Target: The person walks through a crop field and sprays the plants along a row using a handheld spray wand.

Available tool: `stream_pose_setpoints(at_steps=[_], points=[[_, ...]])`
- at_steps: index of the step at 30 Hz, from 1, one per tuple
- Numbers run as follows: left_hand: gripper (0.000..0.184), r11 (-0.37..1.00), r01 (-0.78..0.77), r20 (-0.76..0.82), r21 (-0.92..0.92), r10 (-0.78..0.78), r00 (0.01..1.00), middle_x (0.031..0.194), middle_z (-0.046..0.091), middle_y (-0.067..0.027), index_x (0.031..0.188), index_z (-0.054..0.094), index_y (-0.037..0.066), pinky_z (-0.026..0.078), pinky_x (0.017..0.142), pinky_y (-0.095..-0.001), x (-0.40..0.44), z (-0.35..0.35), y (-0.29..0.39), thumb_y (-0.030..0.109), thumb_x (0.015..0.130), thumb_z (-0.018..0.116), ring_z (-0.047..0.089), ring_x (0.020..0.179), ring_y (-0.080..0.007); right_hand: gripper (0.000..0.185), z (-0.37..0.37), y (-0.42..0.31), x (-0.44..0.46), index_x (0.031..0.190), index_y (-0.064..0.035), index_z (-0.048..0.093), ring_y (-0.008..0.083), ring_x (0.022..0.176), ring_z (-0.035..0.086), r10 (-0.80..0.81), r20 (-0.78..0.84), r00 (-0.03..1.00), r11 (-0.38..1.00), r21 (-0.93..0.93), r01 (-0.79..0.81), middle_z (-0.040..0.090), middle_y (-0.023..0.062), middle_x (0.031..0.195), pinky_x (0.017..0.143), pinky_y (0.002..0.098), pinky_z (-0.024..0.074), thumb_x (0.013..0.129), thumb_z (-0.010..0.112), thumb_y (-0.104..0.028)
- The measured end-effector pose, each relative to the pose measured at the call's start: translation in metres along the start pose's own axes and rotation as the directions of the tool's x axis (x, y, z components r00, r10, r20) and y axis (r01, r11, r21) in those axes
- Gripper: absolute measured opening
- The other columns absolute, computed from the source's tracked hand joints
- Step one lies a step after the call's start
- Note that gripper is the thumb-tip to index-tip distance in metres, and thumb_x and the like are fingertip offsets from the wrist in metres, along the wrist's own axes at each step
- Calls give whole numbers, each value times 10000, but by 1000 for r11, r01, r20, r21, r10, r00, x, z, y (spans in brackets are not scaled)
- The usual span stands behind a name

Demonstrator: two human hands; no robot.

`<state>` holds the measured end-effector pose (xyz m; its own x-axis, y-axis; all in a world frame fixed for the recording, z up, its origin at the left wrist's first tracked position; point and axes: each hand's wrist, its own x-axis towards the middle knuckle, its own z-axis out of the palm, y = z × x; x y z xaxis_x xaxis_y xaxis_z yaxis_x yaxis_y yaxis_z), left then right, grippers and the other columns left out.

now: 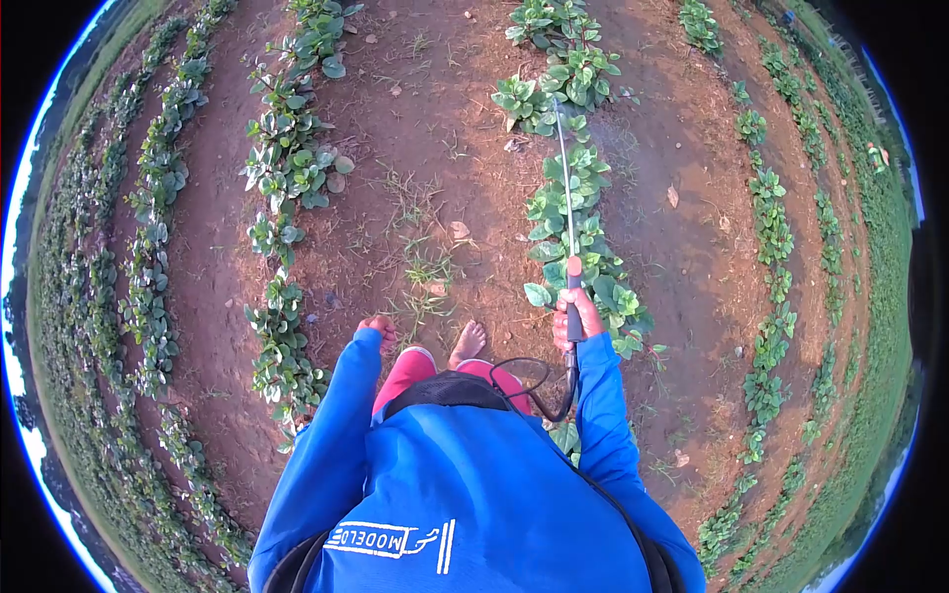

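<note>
Spray wand [569, 203] is long, thin and straight, and its shiny pole looks like metal. It is out in front of the person, over a row of green plants [605, 259], with its tip by some leaves; I cannot tell if the tip touches them. The right hand [587, 314] is wrapped around the dark handle [574, 324], just below a smooth orange part [573, 265]. A black, bendy hose [570, 383] curves down from the handle. The left hand [378, 331] is well apart from the right one, near the red pants [403, 376]. Its fingers look curled, but I cannot tell if it has something in it.

The plant leaves are broad, round and a bit shiny. The brown soil [445, 99] looks rough, with small bumps, dry leaves [460, 230] and thin, wispy grass [425, 267]. A bare foot [471, 341] is on the soil, just in front of the pants. The blue shirt [465, 474] is cloth with soft folds.

Between the wand's row and the next row [287, 178] on the left is a wide strip of soil, with grass in its middle. Another wide, brown strip [682, 277] is on the right. Leaves make bumpy edges along both strips.
</note>
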<state>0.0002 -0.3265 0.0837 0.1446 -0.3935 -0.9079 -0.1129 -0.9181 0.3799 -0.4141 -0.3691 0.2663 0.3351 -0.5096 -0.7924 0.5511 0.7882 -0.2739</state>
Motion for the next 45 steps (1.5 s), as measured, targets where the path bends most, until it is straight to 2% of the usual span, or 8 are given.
stream_pose_setpoints(at_steps=[4,7,10,15,22,30,34,45], points=[[242,997,58,-86,-41,-62,994,595,571,-98,723,582,32,387,358,-319,3,-6,17,219,724,430,499,417,-185,273,12,-39,44,678,-137,422,125,326,375,97,255,962,995,-5,-99,402,-7,497,285,285,337,770,537,-367],[263,997,71,-94,11,-70,993,649,589,-108,778,579,14,418,385,-321,6,-16,29,207,749,403,526,466,-190,268,25,-67,72,672,-138,428,122,322,372,154,311,938,988,-18,-156,409,-6,500,283,282,333,758,549,-362],[268,997,78,-98,-13,-79,992,643,587,-105,777,577,10,417,380,-318,9,-24,47,213,753,403,522,460,-188,275,45,-89,80,652,-140,423,121,321,373,139,206,969,989,-83,-124,409,-4,502,282,279,330,742,567,-357],[183,975,77,-76,-210,-95,993,536,533,-136,653,543,0,336,311,-305,41,-29,79,136,693,428,444,354,-194,274,60,-144,102,676,-107,478,144,328,404,24,228,973,1000,3,-26,437,14,492,287,295,352,759,539,-361],[291,989,143,67,-26,-141,988,593,565,-118,746,562,0,383,331,-338,149,-23,153,249,762,411,503,408,-210,291,105,-272,118,713,-74,469,114,343,378,-121,315,941,990,102,93,417,5,503,313,270,356,750,529,-357],[259,992,79,21,-100,-77,997,587,585,-114,708,592,18,397,369,-333,198,-47,283,231,717,446,499,407,-203,351,123,-422,158,741,-12,429,94,356,364,-321,464,826,935,293,199,382,9,546,358,240,369,746,550,-342],[274,996,-16,29,-92,19,999,624,576,-103,773,576,22,413,391,-333,210,-83,322,246,732,424,526,461,-194,373,123,-446,183,741,1,421,94,354,353,-374,388,842,894,391,217,378,20,555,355,240,363,746,556,-347],[249,983,145,-20,-116,-149,989,567,558,-97,711,568,23,368,336,-337,239,-117,372,222,716,418,467,387,-189,340,161,-472,210,805,-12,437,106,378,372,-322,481,815,932,310,186,379,16,568,370,250,371,775,514,-343]])
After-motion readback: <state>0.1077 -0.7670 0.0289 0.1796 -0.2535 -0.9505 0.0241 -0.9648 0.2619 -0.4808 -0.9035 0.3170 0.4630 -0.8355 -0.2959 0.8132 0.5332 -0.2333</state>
